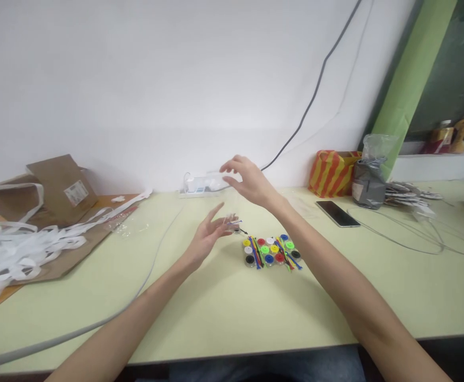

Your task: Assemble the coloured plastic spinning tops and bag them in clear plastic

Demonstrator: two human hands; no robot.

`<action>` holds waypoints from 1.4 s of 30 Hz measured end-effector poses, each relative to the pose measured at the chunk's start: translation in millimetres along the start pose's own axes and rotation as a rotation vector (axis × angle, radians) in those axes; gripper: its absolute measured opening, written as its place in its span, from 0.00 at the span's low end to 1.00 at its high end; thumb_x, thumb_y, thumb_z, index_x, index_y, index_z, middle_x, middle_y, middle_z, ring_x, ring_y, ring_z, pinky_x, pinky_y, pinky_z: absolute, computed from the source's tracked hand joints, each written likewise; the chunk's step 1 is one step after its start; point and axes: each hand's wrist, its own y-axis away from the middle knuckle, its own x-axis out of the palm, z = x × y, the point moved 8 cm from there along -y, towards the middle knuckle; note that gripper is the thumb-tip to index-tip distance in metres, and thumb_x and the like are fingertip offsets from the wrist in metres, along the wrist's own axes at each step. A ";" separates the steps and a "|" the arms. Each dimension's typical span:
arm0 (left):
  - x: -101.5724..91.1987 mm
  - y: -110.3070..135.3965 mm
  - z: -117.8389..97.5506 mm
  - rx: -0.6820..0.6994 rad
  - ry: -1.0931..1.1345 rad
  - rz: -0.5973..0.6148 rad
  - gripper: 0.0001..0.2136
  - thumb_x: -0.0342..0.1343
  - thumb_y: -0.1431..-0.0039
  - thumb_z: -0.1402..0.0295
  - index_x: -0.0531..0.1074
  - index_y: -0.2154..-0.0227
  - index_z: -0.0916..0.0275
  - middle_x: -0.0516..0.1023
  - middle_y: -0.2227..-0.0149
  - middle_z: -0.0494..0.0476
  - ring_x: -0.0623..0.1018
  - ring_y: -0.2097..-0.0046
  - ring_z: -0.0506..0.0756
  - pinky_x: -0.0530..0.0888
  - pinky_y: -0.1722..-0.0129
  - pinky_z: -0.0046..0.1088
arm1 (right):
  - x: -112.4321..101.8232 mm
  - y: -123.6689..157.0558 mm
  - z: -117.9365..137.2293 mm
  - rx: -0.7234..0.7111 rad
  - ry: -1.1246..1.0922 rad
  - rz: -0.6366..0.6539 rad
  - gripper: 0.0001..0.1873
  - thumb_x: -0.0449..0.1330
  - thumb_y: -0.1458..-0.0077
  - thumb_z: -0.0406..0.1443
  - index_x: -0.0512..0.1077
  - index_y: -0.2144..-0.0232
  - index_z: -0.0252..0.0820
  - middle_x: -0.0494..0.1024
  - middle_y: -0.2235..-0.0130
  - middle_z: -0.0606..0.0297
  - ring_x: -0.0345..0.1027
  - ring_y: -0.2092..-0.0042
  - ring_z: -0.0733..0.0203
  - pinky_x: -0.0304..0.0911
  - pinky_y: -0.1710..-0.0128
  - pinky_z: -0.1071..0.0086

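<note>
My left hand [208,236] is above the table, its index finger stretched out. Its thumb and other fingers close round a small clear plastic piece [232,218] with thin blue and black ends sticking out; its kind is not clear. Higher up, my right hand [247,180] hangs in the air, fingers curved and thumb apart, with nothing distinct between them. Below the hands lies a block of small clear round pieces with coloured tops [270,249], in rows. Thin coloured plastic strips [255,253] lie across them in two bundles.
White ribbon [28,249] and brown cardboard [60,191] cover the left. By the wall is a white power strip [200,188]. To the right are a phone [337,214], a striped bag [331,172], a grey bag [368,183] and a looped thin cable [406,240]. A grey cable [136,297] crosses the left.
</note>
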 end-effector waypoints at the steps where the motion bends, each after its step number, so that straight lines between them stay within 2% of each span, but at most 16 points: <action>1: -3.7 -0.4 0.3 -0.008 0.010 -0.037 0.36 0.61 0.36 0.56 0.51 0.31 0.57 0.73 0.42 0.70 0.78 0.46 0.66 0.72 0.44 0.52 | 0.3 2.1 -12.7 0.053 0.057 -0.052 0.10 0.55 0.37 0.31 0.72 0.55 0.41 0.73 0.55 0.58 0.65 0.53 0.56 0.59 0.51 0.65; 3: -13.2 -0.6 1.0 -0.023 0.035 -0.126 0.35 0.63 0.37 0.57 0.54 0.32 0.58 0.75 0.44 0.70 0.80 0.49 0.65 0.75 0.48 0.49 | 8.8 8.9 -42.3 0.196 0.170 -0.038 0.13 0.51 0.36 0.30 0.70 0.51 0.39 0.73 0.54 0.55 0.65 0.53 0.55 0.59 0.52 0.64; 4: -18.6 -0.4 1.6 -0.034 0.050 -0.175 0.36 0.64 0.39 0.58 0.54 0.33 0.58 0.75 0.44 0.70 0.80 0.50 0.65 0.76 0.49 0.48 | 18.8 14.0 -58.2 0.276 0.206 0.053 0.14 0.50 0.36 0.29 0.70 0.51 0.38 0.73 0.53 0.53 0.66 0.52 0.54 0.59 0.53 0.65; 6: -28.0 0.2 2.5 -0.057 0.079 -0.261 0.36 0.65 0.41 0.60 0.56 0.34 0.59 0.74 0.43 0.69 0.80 0.50 0.64 0.78 0.51 0.44 | 46.4 31.2 -86.9 0.420 0.206 0.347 0.13 0.50 0.36 0.30 0.71 0.53 0.36 0.74 0.52 0.50 0.67 0.52 0.54 0.59 0.55 0.66; 8: -32.8 0.3 2.2 -0.071 0.102 -0.304 0.35 0.65 0.41 0.60 0.57 0.35 0.60 0.73 0.41 0.69 0.79 0.48 0.65 0.79 0.54 0.41 | 71.9 53.7 -102.9 0.495 0.138 0.625 0.09 0.56 0.38 0.34 0.76 0.63 0.35 0.77 0.58 0.52 0.70 0.58 0.56 0.60 0.60 0.67; 10: -33.1 -0.5 0.6 -0.068 0.118 -0.305 0.33 0.64 0.39 0.59 0.58 0.36 0.62 0.70 0.39 0.70 0.78 0.46 0.66 0.80 0.59 0.37 | 92.3 75.4 -109.0 0.534 0.048 0.846 0.12 0.63 0.44 0.39 0.76 0.73 0.35 0.79 0.68 0.56 0.70 0.67 0.59 0.61 0.66 0.68; 12: -31.3 -1.2 -1.1 -0.058 0.123 -0.292 0.31 0.63 0.39 0.59 0.60 0.37 0.62 0.69 0.38 0.70 0.77 0.45 0.67 0.80 0.63 0.34 | 108.1 92.0 -108.7 0.556 -0.040 1.010 0.16 0.66 0.47 0.44 0.77 0.76 0.36 0.78 0.72 0.59 0.69 0.71 0.61 0.61 0.69 0.69; 15: -28.8 -0.4 -1.7 -0.054 0.114 -0.285 0.28 0.64 0.41 0.59 0.63 0.41 0.62 0.71 0.40 0.70 0.78 0.46 0.67 0.80 0.64 0.34 | 122.4 100.4 -104.2 0.555 -0.125 1.108 0.16 0.67 0.51 0.46 0.79 0.74 0.37 0.79 0.72 0.61 0.69 0.70 0.62 0.61 0.71 0.70; 20: -24.5 1.3 0.8 -0.076 0.069 -0.259 0.27 0.68 0.44 0.59 0.65 0.46 0.61 0.75 0.44 0.69 0.80 0.49 0.65 0.80 0.62 0.36 | 129.4 100.9 -100.0 0.566 -0.180 1.143 0.11 0.68 0.58 0.40 0.78 0.75 0.36 0.79 0.73 0.61 0.70 0.69 0.62 0.61 0.71 0.71; 23: -24.4 0.9 2.1 -0.080 0.032 -0.255 0.28 0.68 0.45 0.59 0.65 0.45 0.61 0.76 0.46 0.68 0.80 0.49 0.65 0.80 0.62 0.35 | 118.6 94.4 -100.9 0.543 -0.217 1.093 0.10 0.67 0.56 0.39 0.77 0.75 0.36 0.79 0.72 0.61 0.70 0.69 0.62 0.61 0.70 0.72; 27: -24.9 -0.2 3.0 -0.089 0.002 -0.233 0.31 0.69 0.47 0.59 0.65 0.43 0.61 0.78 0.49 0.67 0.81 0.54 0.64 0.80 0.63 0.36 | 85.2 75.7 -103.9 0.491 -0.265 0.939 0.08 0.63 0.50 0.37 0.76 0.69 0.36 0.79 0.68 0.61 0.70 0.68 0.64 0.61 0.70 0.73; 31: -19.3 -0.4 3.1 -0.091 -0.025 -0.152 0.30 0.69 0.45 0.60 0.65 0.43 0.60 0.79 0.51 0.67 0.82 0.58 0.62 0.79 0.64 0.35 | 34.6 45.3 -99.2 0.362 -0.294 0.612 0.07 0.59 0.46 0.34 0.75 0.67 0.36 0.78 0.70 0.61 0.69 0.69 0.63 0.62 0.70 0.72; 34: -13.7 0.3 6.3 -0.113 -0.055 -0.091 0.29 0.68 0.45 0.59 0.66 0.44 0.60 0.80 0.53 0.66 0.83 0.60 0.62 0.79 0.65 0.34 | -14.2 24.9 -93.4 0.313 -0.171 0.261 0.06 0.57 0.44 0.31 0.74 0.67 0.35 0.77 0.70 0.62 0.68 0.69 0.64 0.62 0.67 0.71; 38: -7.4 0.9 10.3 -0.130 -0.083 -0.024 0.28 0.69 0.46 0.58 0.67 0.45 0.60 0.80 0.52 0.67 0.83 0.64 0.60 0.78 0.69 0.33 | -69.9 10.8 -61.2 0.228 -0.197 -0.155 0.08 0.55 0.40 0.31 0.75 0.64 0.36 0.76 0.69 0.62 0.69 0.66 0.63 0.63 0.64 0.70; 40: -5.9 1.0 11.1 -0.128 -0.095 -0.006 0.27 0.69 0.46 0.59 0.68 0.46 0.60 0.80 0.52 0.67 0.82 0.65 0.60 0.77 0.71 0.31 | -79.5 6.9 -38.8 0.180 -0.274 -0.205 0.08 0.55 0.38 0.33 0.74 0.62 0.36 0.76 0.68 0.63 0.70 0.65 0.64 0.64 0.63 0.70; 42: -5.5 1.1 11.3 -0.127 -0.107 -0.001 0.27 0.69 0.46 0.59 0.68 0.46 0.60 0.80 0.54 0.67 0.82 0.66 0.59 0.76 0.71 0.30 | -78.1 3.6 -16.7 0.130 -0.316 -0.166 0.08 0.56 0.37 0.34 0.75 0.61 0.36 0.76 0.67 0.63 0.70 0.64 0.65 0.64 0.63 0.70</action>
